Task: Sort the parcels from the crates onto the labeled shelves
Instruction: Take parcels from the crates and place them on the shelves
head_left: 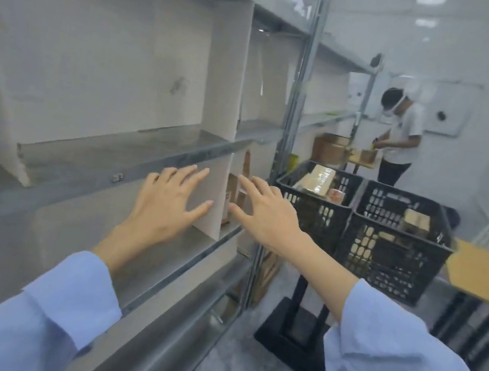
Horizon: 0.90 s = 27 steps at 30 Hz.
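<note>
Both hands were seen raised before a grey metal shelf unit (91, 178), each coming out of a light blue sleeve (50, 314).

The left hand (168, 201) was held wide, fingers spread and straight, with nothing in it. It lay in front of an upright white cardboard divider (215, 186) standing on the shelf. Contact with the divider could not be judged.

The right hand (266, 218) was likewise spread flat and empty. Its fingertips were pointed at brown cardboard parcels (230, 196) stood in the compartment just right of the divider. Whether they were touched could not be told.

Two black perforated plastic crates (387, 259) were noted side by side to the right, raised on a black stand (295, 335). A tape-wrapped parcel (319, 177) was seen in the left crate and a small brown box (416, 220) in the right one.

A yellow-topped wooden counter (476, 272) was recorded just beside the right crate. A second person (402, 138) in a white shirt was seen at the far wall, bent over boxes.
</note>
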Available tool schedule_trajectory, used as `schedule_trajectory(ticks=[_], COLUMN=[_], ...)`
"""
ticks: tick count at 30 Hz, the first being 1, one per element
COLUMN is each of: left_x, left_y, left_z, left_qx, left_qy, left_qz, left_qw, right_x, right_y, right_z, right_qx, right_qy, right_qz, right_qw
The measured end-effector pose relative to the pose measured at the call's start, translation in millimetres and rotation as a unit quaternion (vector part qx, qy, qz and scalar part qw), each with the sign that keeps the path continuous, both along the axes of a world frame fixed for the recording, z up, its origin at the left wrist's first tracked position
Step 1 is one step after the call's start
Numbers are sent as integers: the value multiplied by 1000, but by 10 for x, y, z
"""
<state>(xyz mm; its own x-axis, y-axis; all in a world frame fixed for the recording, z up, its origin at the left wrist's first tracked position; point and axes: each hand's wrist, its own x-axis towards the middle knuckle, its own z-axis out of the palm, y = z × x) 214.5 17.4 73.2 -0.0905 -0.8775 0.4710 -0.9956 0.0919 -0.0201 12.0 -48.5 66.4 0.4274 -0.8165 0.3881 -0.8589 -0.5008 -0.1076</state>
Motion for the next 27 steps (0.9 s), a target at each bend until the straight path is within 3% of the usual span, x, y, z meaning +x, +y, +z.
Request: schedule_trajectory(ticks=[14,27], left_x=[-2900,-4675], left_y=[-2290,-3824], left_z=[-335,-664], left_qx=[33,57], left_qy=[-4,-14], left_qz=[-129,-258], left_qw=[991,964], right_x=[-3314,-4961], right_y=[-1489,-2447], right_z=[-187,-755], right_qx=[63,100], right_qy=[-15,-140], right_qz=[-227,-321], right_qw=[972,931])
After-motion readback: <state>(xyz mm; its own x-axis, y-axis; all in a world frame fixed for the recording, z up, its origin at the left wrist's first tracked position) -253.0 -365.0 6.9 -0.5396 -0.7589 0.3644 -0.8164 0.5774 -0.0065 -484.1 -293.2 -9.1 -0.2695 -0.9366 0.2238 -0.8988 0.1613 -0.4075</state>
